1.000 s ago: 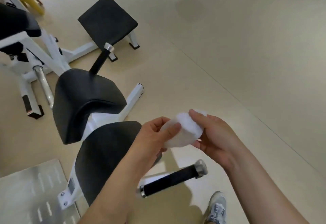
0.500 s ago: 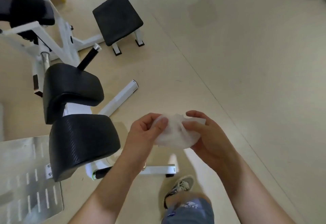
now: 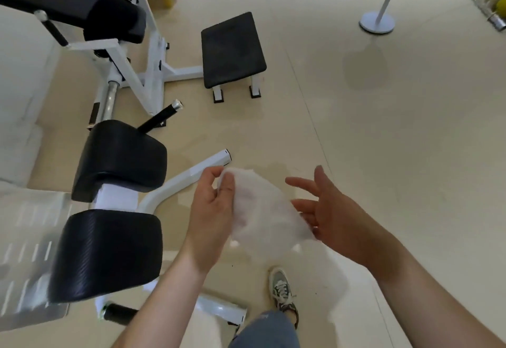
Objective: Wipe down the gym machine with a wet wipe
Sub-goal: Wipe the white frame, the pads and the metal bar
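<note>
A white wet wipe (image 3: 262, 205) hangs spread and blurred between my hands, above the floor. My left hand (image 3: 212, 210) pinches its upper left corner between thumb and fingers. My right hand (image 3: 328, 216) is beside the wipe's right edge with fingers spread and straight; its fingertips are at or just touching the wipe. The gym machine stands to the left: two black pads (image 3: 123, 156) (image 3: 109, 251) on a white frame (image 3: 189, 177), with a black-gripped handle (image 3: 161, 117) sticking up behind the upper pad.
A low black padded platform (image 3: 232, 49) on white feet stands further back. A second black pad (image 3: 68, 5) is at the top left. A white post with round base (image 3: 377, 21) stands at the back right. My shoe (image 3: 282, 293) is on the beige floor below the wipe.
The balled wipe has been opened out into a sheet. My right hand has let go and spread its fingers. The view has shifted, so the machine now appears further left and back.
</note>
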The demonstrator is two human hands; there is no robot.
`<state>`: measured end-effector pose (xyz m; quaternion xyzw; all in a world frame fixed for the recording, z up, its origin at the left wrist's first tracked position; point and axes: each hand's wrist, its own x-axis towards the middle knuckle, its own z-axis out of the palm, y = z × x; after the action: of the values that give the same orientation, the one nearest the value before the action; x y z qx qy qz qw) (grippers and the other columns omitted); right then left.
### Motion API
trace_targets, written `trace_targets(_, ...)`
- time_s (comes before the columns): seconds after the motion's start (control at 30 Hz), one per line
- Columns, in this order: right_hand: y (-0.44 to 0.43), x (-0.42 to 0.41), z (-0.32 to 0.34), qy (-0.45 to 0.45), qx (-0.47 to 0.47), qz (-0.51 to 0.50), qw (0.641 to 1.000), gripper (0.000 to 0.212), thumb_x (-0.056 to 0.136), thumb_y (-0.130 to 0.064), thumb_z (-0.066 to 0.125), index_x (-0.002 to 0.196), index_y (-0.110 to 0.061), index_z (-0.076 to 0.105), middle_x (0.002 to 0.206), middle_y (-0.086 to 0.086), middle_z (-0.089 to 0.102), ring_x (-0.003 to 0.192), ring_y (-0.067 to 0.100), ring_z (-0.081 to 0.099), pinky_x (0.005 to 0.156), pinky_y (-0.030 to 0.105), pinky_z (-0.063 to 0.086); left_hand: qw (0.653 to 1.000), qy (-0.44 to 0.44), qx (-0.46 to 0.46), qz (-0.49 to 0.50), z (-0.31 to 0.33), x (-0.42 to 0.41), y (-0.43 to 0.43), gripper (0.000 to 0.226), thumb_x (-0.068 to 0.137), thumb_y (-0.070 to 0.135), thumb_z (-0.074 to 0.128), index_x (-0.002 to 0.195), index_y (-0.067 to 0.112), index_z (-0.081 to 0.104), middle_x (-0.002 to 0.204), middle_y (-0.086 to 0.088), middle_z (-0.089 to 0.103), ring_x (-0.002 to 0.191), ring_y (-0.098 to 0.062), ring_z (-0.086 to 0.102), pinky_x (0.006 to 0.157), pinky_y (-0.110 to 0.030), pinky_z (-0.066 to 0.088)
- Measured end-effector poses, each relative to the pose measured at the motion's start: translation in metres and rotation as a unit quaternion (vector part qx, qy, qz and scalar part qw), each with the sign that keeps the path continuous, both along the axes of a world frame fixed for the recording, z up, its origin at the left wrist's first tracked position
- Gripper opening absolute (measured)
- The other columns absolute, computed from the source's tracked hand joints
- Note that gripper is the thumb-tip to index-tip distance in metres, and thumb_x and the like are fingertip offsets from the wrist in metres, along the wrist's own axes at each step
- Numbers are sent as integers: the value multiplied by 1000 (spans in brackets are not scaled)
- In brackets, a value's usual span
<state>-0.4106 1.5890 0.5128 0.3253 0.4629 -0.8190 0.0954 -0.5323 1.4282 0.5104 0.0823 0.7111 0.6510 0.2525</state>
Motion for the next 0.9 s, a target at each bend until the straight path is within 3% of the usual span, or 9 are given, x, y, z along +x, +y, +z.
trace_targets(0.1,25,-34,16,42,80,140,986,40,83,-37,69,119,-19,67,111,15,70,96,33,66,89,42,49,999,-13,-10,46,17,-14,37,18,102,31,42,102,16,51,80,-3,66,71,-16,64,62,-36,54)
trace_targets(0.17,44,-51,18,45,111,179,977,28,82,-22,75,105,-7,72,95,12,72,84,25,67,76,34,52,995,-40,2,95,26,-24,57,18,102,31,42,100,15,50,76,-1,62,67,-13,61,59,-35,51)
trace_targets(0.23,67,-66,19,35,133,214,967,26,78,-22,79,96,-4,74,89,10,72,80,19,65,73,26,49,987,-57,17,151,29,-34,73,18,102,31,42,98,16,51,70,9,62,64,-7,60,54,-28,51)
trace_targets(0.3,93,-82,17,31,140,240,960,30,76,-23,80,98,-3,74,94,6,71,85,16,61,78,22,43,977,-53,13,208,30,-46,85,17,102,35,42,100,21,52,77,11,63,74,-10,61,62,-33,52)
trace_targets(0.47,158,-142,7,36,-10,113,993,38,83,-13,66,119,-2,64,120,16,67,111,30,62,101,46,46,958,-15,-21,284,15,-73,121,20,103,33,39,101,17,50,78,-3,53,66,-11,49,57,-29,45)
trace_targets(0.63,223,-224,-13,21,89,79,993,15,95,-14,57,101,-6,67,82,7,70,71,17,66,66,34,56,929,-113,18,353,-25,-104,183,18,99,28,50,99,12,60,96,-11,64,85,-20,61,83,-38,52)
trace_targets(0.73,256,-268,-21,6,175,125,977,20,98,-20,55,91,-4,65,59,0,48,48,13,41,43,24,37,890,-167,51,420,-42,-119,221,5,99,16,51,101,16,56,85,-11,64,73,-20,59,70,-33,53)
trace_targets(0.8,271,-300,-28,2,228,163,960,26,98,-23,53,90,-1,65,54,-4,38,44,11,30,40,23,27,869,-161,33,466,-49,-128,240,11,99,11,49,104,20,50,67,-4,55,62,-19,48,57,-27,47)
trace_targets(0.9,281,-351,-47,1,299,225,927,34,98,-24,51,88,7,61,51,-3,37,37,9,29,38,21,26,863,-129,-4,489,-59,-147,255,15,99,6,43,102,20,47,55,5,49,50,-12,42,50,-22,43)
